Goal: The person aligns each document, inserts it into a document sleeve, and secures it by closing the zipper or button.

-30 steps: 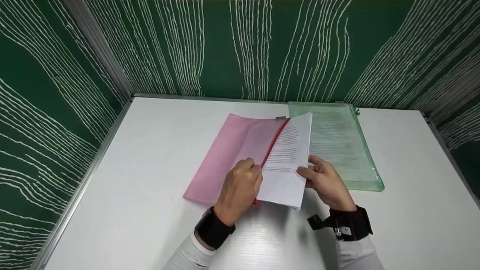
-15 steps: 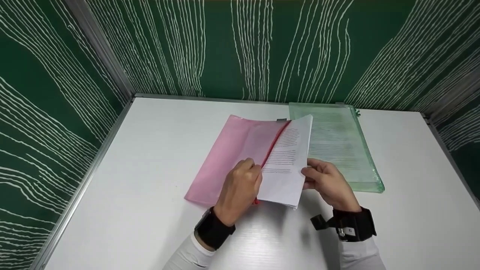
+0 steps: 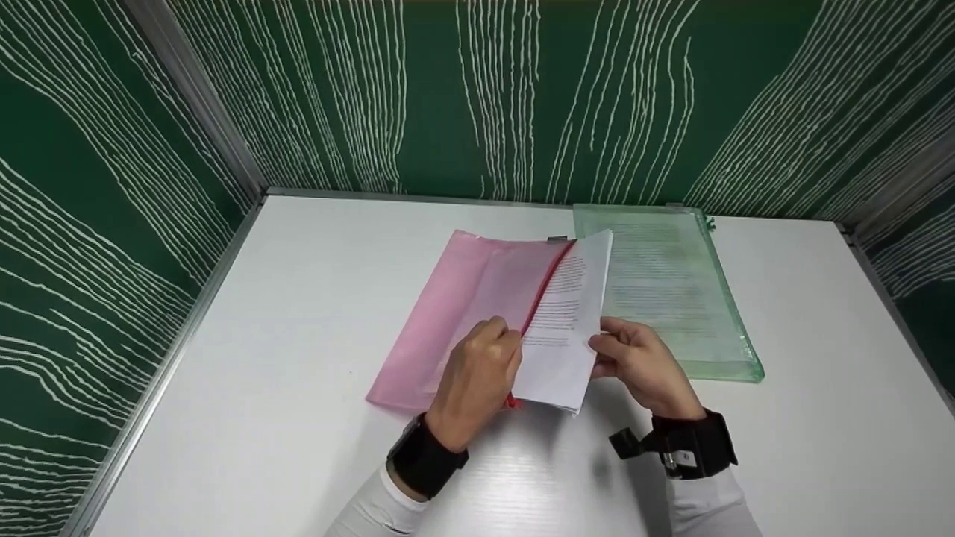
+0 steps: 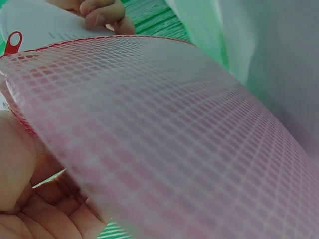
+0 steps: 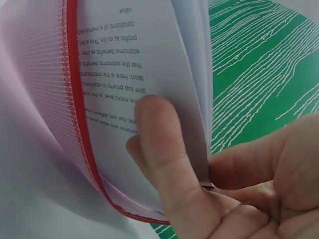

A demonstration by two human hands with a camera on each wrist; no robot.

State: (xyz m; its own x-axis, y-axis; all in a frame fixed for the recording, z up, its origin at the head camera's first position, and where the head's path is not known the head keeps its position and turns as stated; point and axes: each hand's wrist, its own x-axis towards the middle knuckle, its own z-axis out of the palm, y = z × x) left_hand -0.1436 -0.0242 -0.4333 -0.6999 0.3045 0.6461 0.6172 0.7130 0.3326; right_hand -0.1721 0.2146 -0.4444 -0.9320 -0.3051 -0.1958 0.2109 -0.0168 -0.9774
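Observation:
A pink mesh zipper folder [image 3: 448, 321] lies tilted in the middle, its red zipper edge [image 3: 542, 291] open toward the right. My left hand [image 3: 475, 380] grips the folder near its lower zipper corner, fingers curled over the edge. Partly inside the folder is a stack of printed paper sheets [image 3: 552, 369], its right part sticking out past the zipper. My right hand [image 3: 645, 365] pinches the stack's outer edge between thumb and fingers, as the right wrist view also shows. A red zipper pull [image 4: 14, 44] stands at the folder's corner in the left wrist view.
A green zipper folder [image 3: 671, 298] with printed sheets inside lies flat at the back right, partly behind the paper stack. The white table [image 3: 246, 335] is bounded by green walls [image 3: 433, 97] with white wavy lines.
The paper stack has slid a little to the left, deeper into the pink folder. My right hand shifted slightly right on the edge, then left with the stack. My left hand has stayed in place.

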